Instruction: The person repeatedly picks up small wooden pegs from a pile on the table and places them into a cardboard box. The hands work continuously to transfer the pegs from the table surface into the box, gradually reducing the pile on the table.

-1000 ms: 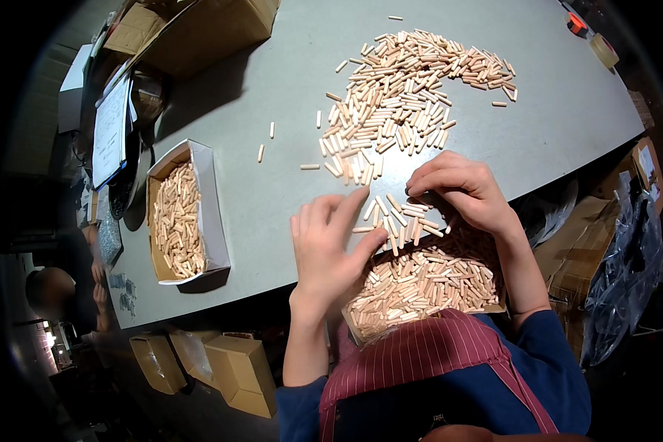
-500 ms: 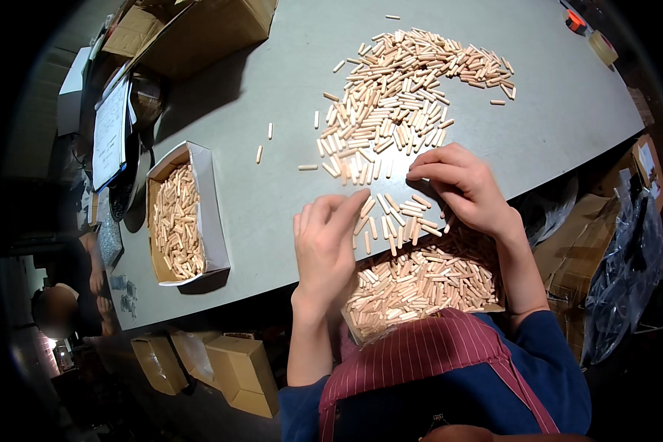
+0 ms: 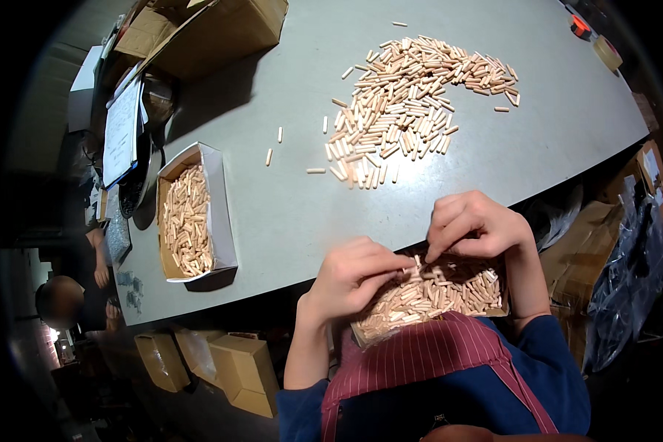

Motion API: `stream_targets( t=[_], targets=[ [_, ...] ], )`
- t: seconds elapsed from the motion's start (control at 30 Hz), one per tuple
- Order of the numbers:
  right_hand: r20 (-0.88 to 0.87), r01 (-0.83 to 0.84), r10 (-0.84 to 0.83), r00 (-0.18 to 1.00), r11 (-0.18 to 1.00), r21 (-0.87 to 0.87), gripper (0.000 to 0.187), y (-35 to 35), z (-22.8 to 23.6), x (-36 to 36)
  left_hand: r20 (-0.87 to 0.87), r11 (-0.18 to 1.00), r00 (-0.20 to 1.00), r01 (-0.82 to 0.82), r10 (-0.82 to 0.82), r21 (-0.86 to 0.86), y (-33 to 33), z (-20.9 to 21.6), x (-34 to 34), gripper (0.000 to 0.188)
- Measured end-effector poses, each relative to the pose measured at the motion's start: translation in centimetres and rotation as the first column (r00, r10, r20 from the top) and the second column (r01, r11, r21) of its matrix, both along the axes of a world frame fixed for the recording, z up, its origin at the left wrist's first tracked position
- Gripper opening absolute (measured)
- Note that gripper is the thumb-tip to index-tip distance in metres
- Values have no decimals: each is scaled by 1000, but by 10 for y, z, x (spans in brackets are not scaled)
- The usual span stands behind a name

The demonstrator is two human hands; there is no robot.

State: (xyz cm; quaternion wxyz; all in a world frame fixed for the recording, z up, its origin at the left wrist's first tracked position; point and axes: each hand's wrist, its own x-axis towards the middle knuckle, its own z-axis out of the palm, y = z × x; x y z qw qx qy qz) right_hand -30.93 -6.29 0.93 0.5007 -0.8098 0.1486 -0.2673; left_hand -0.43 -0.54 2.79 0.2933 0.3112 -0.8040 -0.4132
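Observation:
A heap of small pale wooden dowel pins (image 3: 398, 99) is spread over the grey table (image 3: 287, 214). At the near edge, against my apron, stands an open box filled with more dowel pins (image 3: 449, 291). My left hand (image 3: 357, 276) is over the box's left part, palm down, its fingers pressed together and pointing right. Facing it from the right, my right hand (image 3: 475, 225) has its fingers curled into a pinch at the table edge. A few blurred pins show between the fingertips; whether either hand grips any is hidden.
A white-sided carton (image 3: 221, 214) of dowel pins stands at the left. Beyond it are a large cardboard box (image 3: 221, 44) and a clipboard (image 3: 124, 132). Tape rolls (image 3: 606, 53) lie far right. Cartons (image 3: 243, 372) sit below the table. Another person's hand (image 3: 102, 276) shows at the far left.
Both hands have come from the tabletop toward me, over the box. The small group of pins between them has left the table. The main heap looks much the same.

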Motion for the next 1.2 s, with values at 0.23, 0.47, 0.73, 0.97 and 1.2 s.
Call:
stream_targets(
  t=[0.23,0.47,0.73,0.97,1.2],
  targets=[
    [201,304,-467,861,790,532,28,1,-10,-5,-228,754,721,-597,654,274,-22,-29,10,37],
    [321,337,-657,682,672,659,43,-4,-20,1,343,602,497,-613,797,-511,-95,-44,64,71],
    [206,329,-516,831,756,566,40,3,-14,4,426,756,630,-478,649,-447,-145,-49,66,74],
    [120,-164,118,986,838,521,33,14,7,-8,400,842,781,-283,480,-460,-123,-44,29,66],
    [-73,607,-610,789,755,249,15,-11,24,-6,398,819,765,-284,507,-498,-111,-39,14,73]
  ],
)
